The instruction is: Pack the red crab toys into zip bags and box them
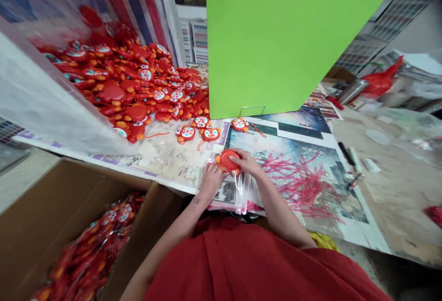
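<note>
Head view: our right hand (247,161) clamps the red crab toy (228,160), long axis left-right, claw pointing left, at the mouth of a clear plastic bag (243,190); our left hand (211,182) lies open just beside it.

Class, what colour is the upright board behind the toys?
Bright green board, best seen in the head view.

Below the bright green flat board (297,38), its top cut off by the picture's edge, a red plastic crab-shaped toy (225,160) is partly hidden under the person's right hand (247,164), so its face cannot be seen. A clear plastic bag (241,190) runs beneath the left hand (211,182) and the right, hiding part of it. Well left of the board, a brown cardboard box (72,213) runs off the picture's bottom edge, and its bagged red toys (100,250) are blurred behind glossy film — too unclear to count.
</note>
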`<action>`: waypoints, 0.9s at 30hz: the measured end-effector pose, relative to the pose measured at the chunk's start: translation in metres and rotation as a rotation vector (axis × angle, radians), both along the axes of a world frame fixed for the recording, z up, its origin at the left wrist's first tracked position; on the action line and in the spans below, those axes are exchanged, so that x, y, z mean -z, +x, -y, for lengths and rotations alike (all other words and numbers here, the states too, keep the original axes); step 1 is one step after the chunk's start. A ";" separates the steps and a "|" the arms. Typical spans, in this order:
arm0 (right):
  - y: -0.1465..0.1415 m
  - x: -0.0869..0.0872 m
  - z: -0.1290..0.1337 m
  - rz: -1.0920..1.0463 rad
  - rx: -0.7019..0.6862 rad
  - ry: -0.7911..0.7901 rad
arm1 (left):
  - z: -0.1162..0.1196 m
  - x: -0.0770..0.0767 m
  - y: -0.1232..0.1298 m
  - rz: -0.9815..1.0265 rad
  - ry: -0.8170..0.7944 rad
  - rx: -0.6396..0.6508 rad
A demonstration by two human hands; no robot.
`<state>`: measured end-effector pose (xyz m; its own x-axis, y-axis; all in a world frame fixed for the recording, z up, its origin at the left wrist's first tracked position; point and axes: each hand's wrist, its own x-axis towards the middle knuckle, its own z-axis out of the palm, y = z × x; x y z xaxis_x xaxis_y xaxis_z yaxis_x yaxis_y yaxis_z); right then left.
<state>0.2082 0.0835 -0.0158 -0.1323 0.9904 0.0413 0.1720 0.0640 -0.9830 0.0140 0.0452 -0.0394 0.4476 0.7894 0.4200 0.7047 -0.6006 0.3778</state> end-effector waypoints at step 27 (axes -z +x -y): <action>-0.021 0.001 -0.010 -0.077 0.141 -0.009 | 0.003 -0.008 -0.003 0.094 -0.016 0.000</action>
<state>0.1875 0.0931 -0.0167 0.0112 0.9993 0.0368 0.1032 0.0355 -0.9940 0.0109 0.0420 -0.0312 0.4068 0.7964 0.4475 0.6653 -0.5940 0.4523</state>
